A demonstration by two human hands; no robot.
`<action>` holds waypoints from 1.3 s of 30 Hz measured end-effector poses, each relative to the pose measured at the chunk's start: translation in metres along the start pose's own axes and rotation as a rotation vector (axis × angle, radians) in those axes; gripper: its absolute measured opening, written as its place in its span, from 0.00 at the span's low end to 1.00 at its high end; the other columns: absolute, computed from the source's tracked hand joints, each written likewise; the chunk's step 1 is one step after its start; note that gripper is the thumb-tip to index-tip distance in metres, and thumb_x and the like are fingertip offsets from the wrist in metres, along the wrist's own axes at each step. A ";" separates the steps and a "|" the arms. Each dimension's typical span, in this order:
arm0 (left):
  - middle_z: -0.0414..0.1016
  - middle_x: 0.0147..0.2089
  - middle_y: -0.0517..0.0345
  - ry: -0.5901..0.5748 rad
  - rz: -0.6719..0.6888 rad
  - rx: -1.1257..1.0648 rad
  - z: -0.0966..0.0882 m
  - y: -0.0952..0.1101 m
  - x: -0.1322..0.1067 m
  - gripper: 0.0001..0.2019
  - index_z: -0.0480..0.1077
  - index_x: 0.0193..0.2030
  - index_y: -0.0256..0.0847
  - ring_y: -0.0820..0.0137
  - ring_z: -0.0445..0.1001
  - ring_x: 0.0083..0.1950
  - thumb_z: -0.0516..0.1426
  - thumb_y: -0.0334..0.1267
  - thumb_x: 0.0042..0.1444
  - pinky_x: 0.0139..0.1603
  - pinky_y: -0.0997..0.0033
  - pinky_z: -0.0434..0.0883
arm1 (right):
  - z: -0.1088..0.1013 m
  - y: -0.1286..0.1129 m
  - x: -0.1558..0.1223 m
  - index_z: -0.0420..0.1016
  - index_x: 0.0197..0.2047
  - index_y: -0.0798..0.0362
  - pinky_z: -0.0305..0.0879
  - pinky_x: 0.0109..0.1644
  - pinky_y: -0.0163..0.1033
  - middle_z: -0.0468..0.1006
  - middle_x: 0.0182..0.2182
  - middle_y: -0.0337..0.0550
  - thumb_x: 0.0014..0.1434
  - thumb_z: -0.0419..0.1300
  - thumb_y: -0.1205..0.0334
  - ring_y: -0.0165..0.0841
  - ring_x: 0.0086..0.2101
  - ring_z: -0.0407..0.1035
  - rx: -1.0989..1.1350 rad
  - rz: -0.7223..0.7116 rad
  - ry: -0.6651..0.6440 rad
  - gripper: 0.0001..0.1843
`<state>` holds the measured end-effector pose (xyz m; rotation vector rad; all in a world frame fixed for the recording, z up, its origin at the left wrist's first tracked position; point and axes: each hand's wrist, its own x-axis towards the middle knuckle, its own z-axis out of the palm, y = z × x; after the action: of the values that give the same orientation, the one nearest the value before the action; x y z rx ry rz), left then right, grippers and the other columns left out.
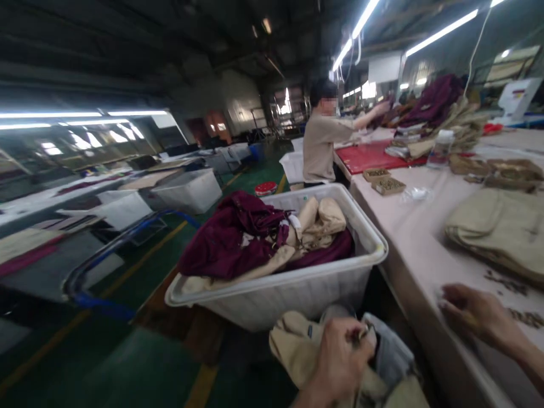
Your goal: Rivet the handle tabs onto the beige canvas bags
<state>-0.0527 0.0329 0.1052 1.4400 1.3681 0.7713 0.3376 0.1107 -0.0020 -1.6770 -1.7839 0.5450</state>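
My left hand (342, 354) is closed round a beige garment (297, 351) bunched in my lap at the bottom of the view, with a small metal piece pinched at the fingertips. My right hand (471, 314) rests on the pale table (408, 249) to the right, fingers curled down onto its cloth near a scatter of small dark bits (514, 294); whether it holds one is hidden. A folded stack of beige garments (497, 232) lies just beyond that hand.
A white plastic tub (297, 283) of maroon and beige garments stands right in front of me beside the table. Further along the table a person in a beige shirt (323, 141) works at a red mat (369, 156). Small boxes (382, 181), more tubs and a blue cart frame (106, 255) sit around.
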 end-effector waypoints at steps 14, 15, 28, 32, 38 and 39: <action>0.83 0.40 0.40 -0.218 -0.170 -0.561 0.010 -0.014 0.018 0.21 0.83 0.47 0.27 0.73 0.72 0.28 0.70 0.43 0.52 0.26 0.76 0.70 | 0.049 -0.153 -0.063 0.77 0.53 0.49 0.77 0.48 0.40 0.83 0.42 0.45 0.65 0.67 0.58 0.38 0.42 0.79 0.570 -0.231 -0.058 0.14; 0.84 0.41 0.40 -0.224 -0.171 -0.570 0.010 -0.014 0.018 0.21 0.83 0.47 0.27 0.73 0.73 0.28 0.70 0.43 0.52 0.26 0.76 0.71 | 0.050 -0.154 -0.064 0.77 0.54 0.49 0.77 0.48 0.40 0.83 0.42 0.44 0.65 0.66 0.59 0.38 0.42 0.79 0.562 -0.256 -0.047 0.14; 0.77 0.31 0.54 -0.147 -0.102 -0.564 0.022 -0.011 0.011 0.24 0.83 0.48 0.28 0.76 0.70 0.22 0.73 0.44 0.49 0.22 0.76 0.70 | 0.051 -0.160 -0.064 0.77 0.50 0.47 0.74 0.47 0.42 0.84 0.41 0.43 0.67 0.65 0.65 0.38 0.40 0.78 0.565 -0.373 -0.027 0.09; 0.76 0.29 0.56 -0.153 -0.061 -0.478 0.023 -0.012 0.007 0.24 0.82 0.50 0.28 0.75 0.71 0.21 0.72 0.45 0.51 0.22 0.76 0.69 | 0.048 -0.158 -0.064 0.78 0.44 0.49 0.72 0.48 0.41 0.82 0.40 0.44 0.65 0.69 0.60 0.38 0.42 0.77 0.697 -0.234 -0.105 0.06; 0.79 0.34 0.53 -0.185 0.029 -0.354 0.020 -0.006 0.004 0.19 0.83 0.47 0.30 0.75 0.72 0.22 0.69 0.46 0.58 0.22 0.77 0.69 | 0.047 -0.155 -0.058 0.77 0.40 0.54 0.71 0.44 0.39 0.80 0.37 0.44 0.58 0.75 0.54 0.36 0.38 0.74 0.897 -0.028 -0.239 0.15; 0.79 0.35 0.52 -0.191 0.032 -0.352 0.020 -0.005 0.004 0.19 0.83 0.47 0.30 0.75 0.72 0.22 0.69 0.45 0.58 0.22 0.77 0.69 | 0.046 -0.155 -0.057 0.76 0.39 0.54 0.71 0.43 0.38 0.80 0.36 0.44 0.57 0.75 0.54 0.35 0.37 0.73 0.921 -0.017 -0.251 0.16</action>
<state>-0.0351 0.0320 0.0929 1.2243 1.0092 0.8255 0.1924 0.0430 0.0602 -0.9671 -1.3469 1.3606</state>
